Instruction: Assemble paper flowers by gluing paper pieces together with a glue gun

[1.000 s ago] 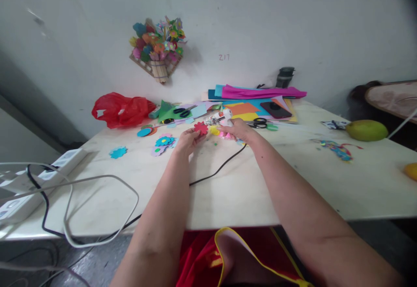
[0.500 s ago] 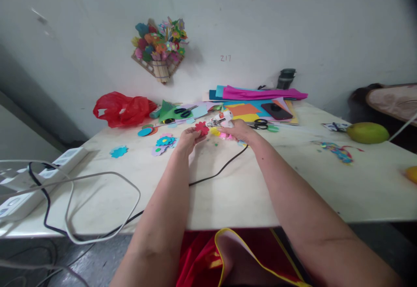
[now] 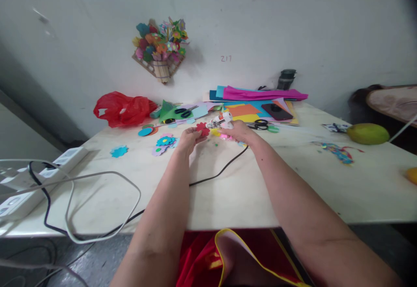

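One red flower point(image 3: 203, 128) sits pinched between left fingers point(image 3: 194, 134).

The left grip point(image 3: 189, 140) holds a red flower cutout point(image 3: 202, 130). The right grip point(image 3: 240, 131) holds a white glue gun point(image 3: 225, 118), its nozzle point(image 3: 209, 125) at the flower's edge. Farther back on the counter point(image 3: 228, 204), a phone point(image 3: 276, 111) lies on coloured sheets point(image 3: 243, 109). A red plastic bag point(image 3: 122, 108) is at the left, a mango point(image 3: 367, 134) at the right.

Over the off-white surface point(image 3: 234, 204), a cut-out flower point(image 3: 202, 128) is showing plain red beside a white glue gun point(image 3: 227, 118). Along the back edge, a sheet point(image 3: 260, 93) is glowing magenta; near the back left corner, a bag point(image 3: 121, 110) is showing red.
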Motion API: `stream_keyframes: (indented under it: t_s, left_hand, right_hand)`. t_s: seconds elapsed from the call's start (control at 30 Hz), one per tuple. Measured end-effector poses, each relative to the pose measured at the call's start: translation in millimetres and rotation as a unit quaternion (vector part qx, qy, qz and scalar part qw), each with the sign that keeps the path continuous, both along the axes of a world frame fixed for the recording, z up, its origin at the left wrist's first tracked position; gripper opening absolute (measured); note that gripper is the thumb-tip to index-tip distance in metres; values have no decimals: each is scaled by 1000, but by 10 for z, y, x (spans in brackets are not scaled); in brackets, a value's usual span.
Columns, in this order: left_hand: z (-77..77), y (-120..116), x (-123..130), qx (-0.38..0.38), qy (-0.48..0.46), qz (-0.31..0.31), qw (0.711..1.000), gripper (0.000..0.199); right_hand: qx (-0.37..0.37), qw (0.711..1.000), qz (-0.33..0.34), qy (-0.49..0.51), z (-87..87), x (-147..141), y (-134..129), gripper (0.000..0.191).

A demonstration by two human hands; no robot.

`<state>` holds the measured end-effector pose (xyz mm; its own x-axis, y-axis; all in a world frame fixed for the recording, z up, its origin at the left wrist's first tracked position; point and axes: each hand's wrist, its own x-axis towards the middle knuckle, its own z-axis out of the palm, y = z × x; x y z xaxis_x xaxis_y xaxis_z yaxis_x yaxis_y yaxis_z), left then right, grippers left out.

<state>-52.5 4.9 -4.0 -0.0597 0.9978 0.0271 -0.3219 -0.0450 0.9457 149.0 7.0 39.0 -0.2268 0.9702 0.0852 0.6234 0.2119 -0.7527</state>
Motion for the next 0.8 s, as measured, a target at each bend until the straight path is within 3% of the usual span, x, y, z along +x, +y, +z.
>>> stream_keyframes:
  t_s: [0.8]
  left_hand:
    - [-9, 4, 2, -14, 1, 11, 1000, 4]
  right_hand:
    - [7, 1000, -2, -27, 33, -8, -22, 28]
